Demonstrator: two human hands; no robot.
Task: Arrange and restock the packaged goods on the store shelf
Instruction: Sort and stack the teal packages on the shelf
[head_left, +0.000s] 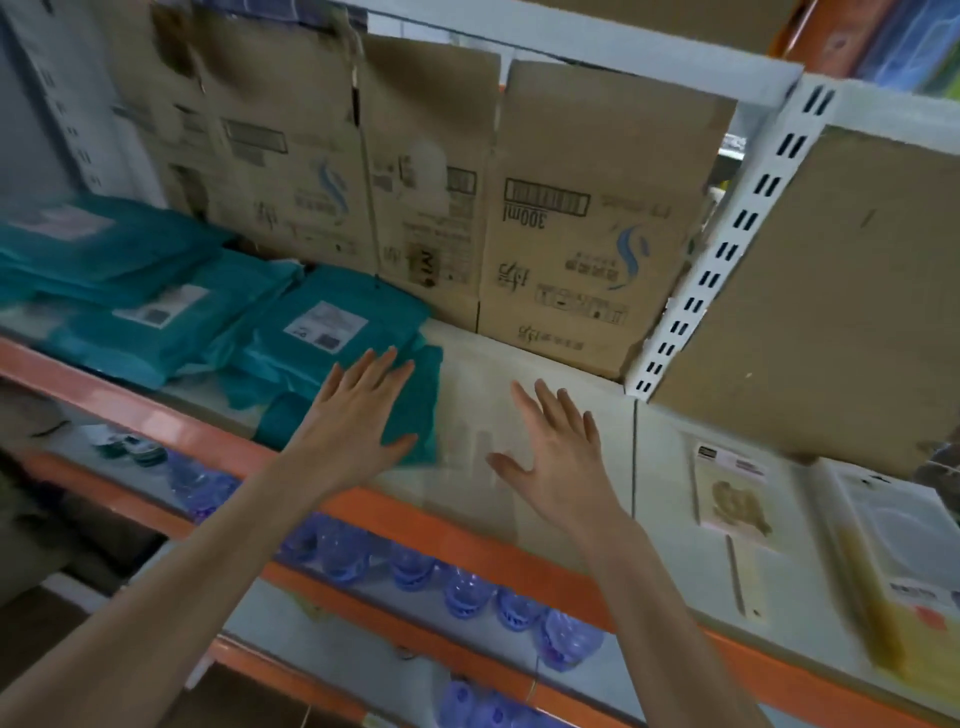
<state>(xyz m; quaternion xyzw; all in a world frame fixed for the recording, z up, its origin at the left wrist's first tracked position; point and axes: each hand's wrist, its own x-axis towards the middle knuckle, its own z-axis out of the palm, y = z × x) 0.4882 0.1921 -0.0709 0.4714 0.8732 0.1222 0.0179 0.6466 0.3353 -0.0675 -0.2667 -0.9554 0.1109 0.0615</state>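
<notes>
A store shelf (545, 374) with orange rails, backed by cardboard boxes (582, 234). The left hand (358, 415) lies flat, fingers straight, on the nearest teal packet (363, 296). The right hand (556, 457), at its 3 o'clock, is spread open over bare shelf and holds nothing. The step looks best done by pressing evenly and sliding the packet square against the neighbouring packets (145, 312) at 9 o'clock. The labels are blurred and the contents cannot be told.

Lighting: dim, flat, cool cast — shadows soft. Faint sheen on orange shelf edge (171, 423). Motion blur throughout, strongest on teal packets (156, 332) at left. Wide-angle bend — white upright (727, 249) leans, corners smeared.
</notes>
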